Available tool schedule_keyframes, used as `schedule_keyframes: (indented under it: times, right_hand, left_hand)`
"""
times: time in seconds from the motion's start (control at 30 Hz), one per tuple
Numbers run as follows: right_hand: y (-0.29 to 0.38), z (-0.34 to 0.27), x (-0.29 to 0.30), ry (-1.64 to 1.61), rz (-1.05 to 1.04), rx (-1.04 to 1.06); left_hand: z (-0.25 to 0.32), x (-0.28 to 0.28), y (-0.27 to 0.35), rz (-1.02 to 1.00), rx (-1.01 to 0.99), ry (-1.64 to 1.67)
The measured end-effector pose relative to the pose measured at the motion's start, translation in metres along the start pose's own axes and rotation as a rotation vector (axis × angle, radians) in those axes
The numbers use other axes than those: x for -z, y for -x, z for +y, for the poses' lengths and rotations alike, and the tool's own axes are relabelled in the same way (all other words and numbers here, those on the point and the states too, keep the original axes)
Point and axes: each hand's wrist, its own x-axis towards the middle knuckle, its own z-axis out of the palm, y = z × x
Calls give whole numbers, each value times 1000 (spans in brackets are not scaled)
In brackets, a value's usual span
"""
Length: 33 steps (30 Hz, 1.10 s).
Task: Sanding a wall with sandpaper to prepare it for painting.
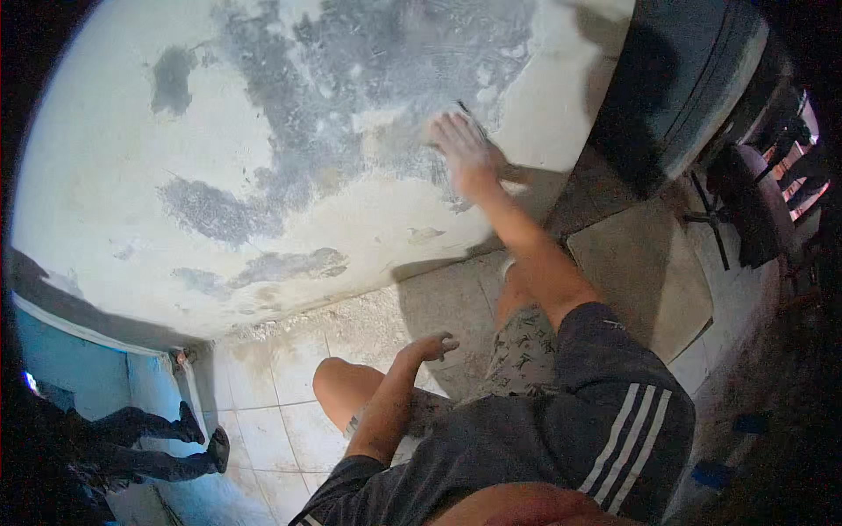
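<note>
In the head view, my right hand (pixel 464 152) presses against a painted wall (pixel 395 223) with its fingers stretched out. Under the palm is a thin flat sheet (pixel 475 123), perhaps sandpaper; only a dark edge shows and the hand is blurred. Around the hand the wall bears a large rough grey patch (pixel 316 112) where the pale paint is gone or covered. My left hand (pixel 431 346) hangs above my lap, near the knee, fingers loosely bent and apart, with nothing visible in it.
Tiled floor (pixel 296 427) meets the wall's foot, with pale dust (pixel 355 315) along it. A loose flat board (pixel 638 283) lies at right below a dark panel (pixel 697 79). A chair base (pixel 710 217) stands beyond. Another person's legs (pixel 158 434) are at lower left.
</note>
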Motion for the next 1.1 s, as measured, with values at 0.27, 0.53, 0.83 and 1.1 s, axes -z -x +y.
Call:
schedule_keyframes:
  times: [0.27,0.53,0.83,1.1]
  right_hand:
    - [-144,60,104,152,539,-80]
    - [12,-4,11,42,24,-76]
    - [-196,59,131,56,308,-258]
    - [-89,-6,81,279,27,171]
  left_hand:
    - [17,7,40,212,-1,26]
    - [-3,-4,15,76,-77,-27]
    - [-15,-5,6,362,-151,-79]
    - [-31,-16,-24,91,-146,-40]
